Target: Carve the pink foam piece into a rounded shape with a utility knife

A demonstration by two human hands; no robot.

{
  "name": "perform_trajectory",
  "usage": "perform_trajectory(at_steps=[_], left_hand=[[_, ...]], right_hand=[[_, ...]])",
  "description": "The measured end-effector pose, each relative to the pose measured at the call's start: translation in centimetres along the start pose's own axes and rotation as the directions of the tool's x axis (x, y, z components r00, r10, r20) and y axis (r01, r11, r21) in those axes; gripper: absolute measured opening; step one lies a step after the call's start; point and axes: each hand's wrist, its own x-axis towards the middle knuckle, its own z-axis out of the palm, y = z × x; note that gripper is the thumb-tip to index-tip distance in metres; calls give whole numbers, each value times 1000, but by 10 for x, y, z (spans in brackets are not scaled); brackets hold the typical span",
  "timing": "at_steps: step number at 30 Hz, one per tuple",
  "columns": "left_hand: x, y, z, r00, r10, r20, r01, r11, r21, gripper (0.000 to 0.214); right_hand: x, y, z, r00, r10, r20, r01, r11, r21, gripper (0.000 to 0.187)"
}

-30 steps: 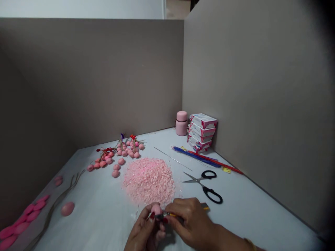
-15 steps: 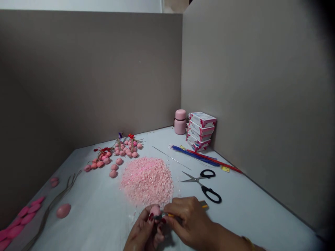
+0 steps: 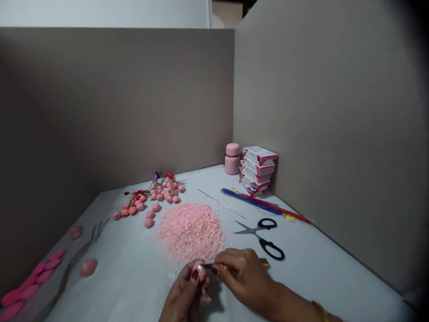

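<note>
At the near edge of the pile of pink shavings (image 3: 192, 230), my left hand (image 3: 184, 293) is closed around a small pink ball (image 3: 201, 270), thumb pressed on its side. My right hand (image 3: 246, 277) grips a yellow-and-dark utility knife (image 3: 266, 263); its tail end sticks out behind the fist. The blade's tip touches the upper right side of the ball, or lies just at it. My fingers hide most of the knife's handle.
Open black-handled scissors (image 3: 256, 231) lie to the right. Behind them are blue stems (image 3: 250, 200), red stems (image 3: 291, 212), stacked boxes (image 3: 258, 170) and a pink flask (image 3: 232, 160). Pink ball bunches (image 3: 164, 192), twine (image 3: 72, 264) and pink oval pieces (image 3: 30, 290) lie left.
My left hand has turned the ball, showing a smooth, shiny side. My right hand has shifted slightly up, and the blade now sits higher on the ball. The view has tilted a little.
</note>
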Motion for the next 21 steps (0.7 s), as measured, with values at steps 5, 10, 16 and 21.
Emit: perform_trajectory(at_steps=[5, 10, 16, 21], left_hand=[[-1, -3, 2, 998, 41, -52, -40, 999, 22, 32], [1, -6, -1, 996, 93, 7, -94, 991, 99, 28], [3, -7, -5, 989, 142, 30, -145, 976, 165, 28], [3, -6, -3, 993, 107, 53, -113, 985, 129, 30]], right_hand=[[-4, -6, 2, 997, -59, 56, 60, 998, -14, 31], [-3, -1, 2, 997, -60, 57, 62, 998, -20, 31], [-2, 0, 1, 998, -40, 53, 41, 999, -23, 28], [2, 7, 1, 997, 72, -1, -72, 995, -72, 29]])
